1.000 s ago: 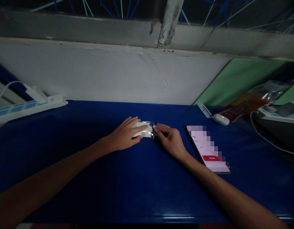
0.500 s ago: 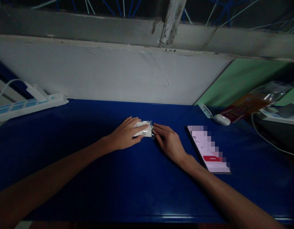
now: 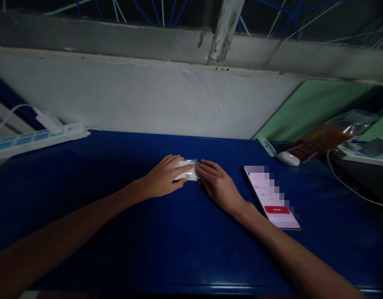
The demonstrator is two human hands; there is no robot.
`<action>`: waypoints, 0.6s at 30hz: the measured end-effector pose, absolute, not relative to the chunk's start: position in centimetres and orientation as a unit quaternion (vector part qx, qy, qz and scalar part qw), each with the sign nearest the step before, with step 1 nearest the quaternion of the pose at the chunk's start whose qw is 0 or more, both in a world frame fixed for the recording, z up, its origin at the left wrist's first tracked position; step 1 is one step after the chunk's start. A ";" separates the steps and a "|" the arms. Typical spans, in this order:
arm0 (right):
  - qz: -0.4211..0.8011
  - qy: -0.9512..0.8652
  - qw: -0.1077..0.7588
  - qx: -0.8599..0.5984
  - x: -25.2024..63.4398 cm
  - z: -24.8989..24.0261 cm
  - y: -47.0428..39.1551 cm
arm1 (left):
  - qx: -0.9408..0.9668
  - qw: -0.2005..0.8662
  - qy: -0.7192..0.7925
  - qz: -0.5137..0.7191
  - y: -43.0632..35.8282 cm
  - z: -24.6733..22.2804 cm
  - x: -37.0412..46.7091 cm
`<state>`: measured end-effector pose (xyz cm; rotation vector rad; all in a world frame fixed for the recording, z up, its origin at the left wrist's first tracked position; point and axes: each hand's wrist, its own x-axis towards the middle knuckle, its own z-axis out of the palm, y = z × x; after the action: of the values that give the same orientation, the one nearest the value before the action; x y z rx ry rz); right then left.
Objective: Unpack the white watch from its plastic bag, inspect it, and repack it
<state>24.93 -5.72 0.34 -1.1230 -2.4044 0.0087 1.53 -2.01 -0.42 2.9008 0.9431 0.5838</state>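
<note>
A small flat white packet in a clear plastic wrapper (image 3: pixel 188 174) lies on the blue table (image 3: pixel 166 245), in front of me. My left hand (image 3: pixel 164 176) holds it from the left, its index finger lying across the top and its thumb along the near edge. At the packet's right end is my right hand (image 3: pixel 218 181), fingers close together and pressed onto the edge of the clear wrapper. The fingertips of the right hand cover that end, and its thumb is mostly hidden beneath the fingers.
To the right lies a phone (image 3: pixel 270 199) with a lit screen. Beyond it are a white rounded case (image 3: pixel 289 158), a small card (image 3: pixel 267 147) and a red-orange plastic bag (image 3: pixel 325 135). A white power strip (image 3: pixel 42 139) sits at the far left; another power strip (image 3: pixel 362 153) with a cable is at right.
My right hand's fingers have shifted slightly left over the wrapper's end and lie flatter and closer together. My left hand keeps its hold on the packet. The view has tilted slightly.
</note>
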 end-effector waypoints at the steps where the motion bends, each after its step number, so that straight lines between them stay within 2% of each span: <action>1: -0.006 -0.882 0.232 -0.411 24.8 0.5 -5.8 | 0.934 0.018 0.302 0.189 -2.0 -0.4 1.5; 8: -0.088 -0.884 0.158 -0.431 23.6 1.4 -6.5 | 0.934 0.034 0.295 0.199 -2.0 -0.4 1.4; 13: -0.083 -0.891 0.155 -0.418 22.9 1.5 -6.7 | 0.936 0.021 0.297 0.186 -2.1 -0.5 1.4; 18: -0.130 -0.891 0.141 -0.411 22.2 1.0 -7.0 | 0.929 0.031 0.314 0.193 -2.1 -0.7 1.5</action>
<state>22.24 -7.01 0.98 -1.1860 -2.5743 -0.3745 1.54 -2.14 -0.71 2.8619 0.9674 0.5937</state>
